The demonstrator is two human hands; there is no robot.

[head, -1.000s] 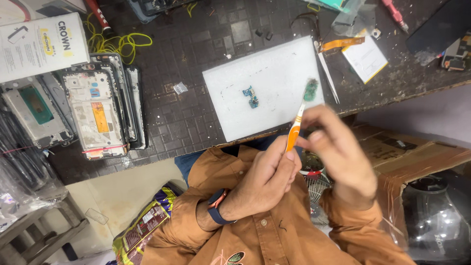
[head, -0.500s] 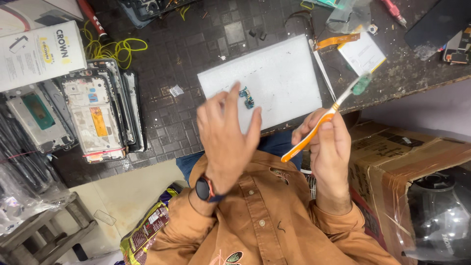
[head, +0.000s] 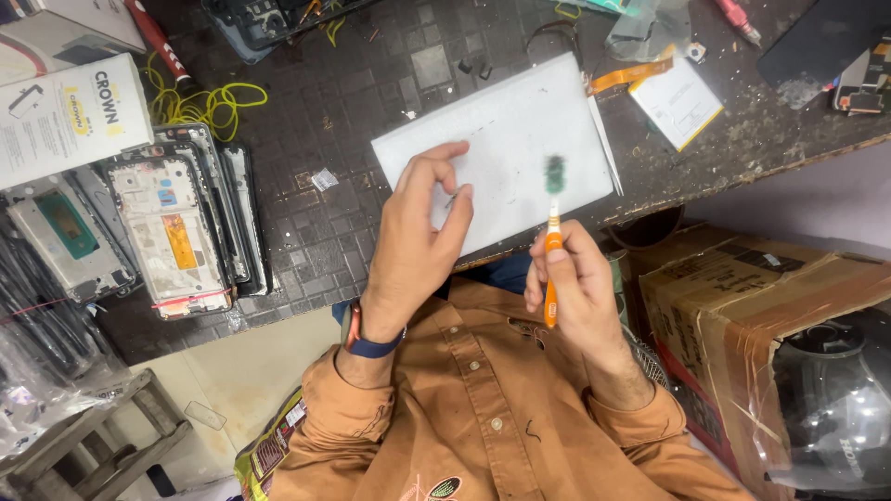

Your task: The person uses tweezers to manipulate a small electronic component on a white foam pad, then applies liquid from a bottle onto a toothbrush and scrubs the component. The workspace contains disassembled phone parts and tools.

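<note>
My left hand [head: 418, 232] reaches over a white work mat [head: 501, 121] on the dark desk. Its thumb and forefinger pinch together where a small blue circuit part lay, and only a dark speck shows between the fingertips. My right hand [head: 585, 292] holds an orange-handled brush [head: 551, 278] upright near the desk's front edge. The brush's blurred green bristle head [head: 554, 173] hovers over the mat's right part. A dark band sits on my left wrist.
Stacked phone frames [head: 176, 223] and a white carton [head: 65, 121] lie at the left, beside yellow wire [head: 195, 102]. A thin metal tool [head: 603, 139], an orange flex strip [head: 631, 76] and a white pad [head: 677, 97] border the mat. A cardboard box [head: 742, 306] and helmet [head: 835, 399] stand below right.
My left hand came down from in front of my chest onto the mat and pinched at the small part. The brush swung from a rightward tilt to upright, its head now over the mat.
</note>
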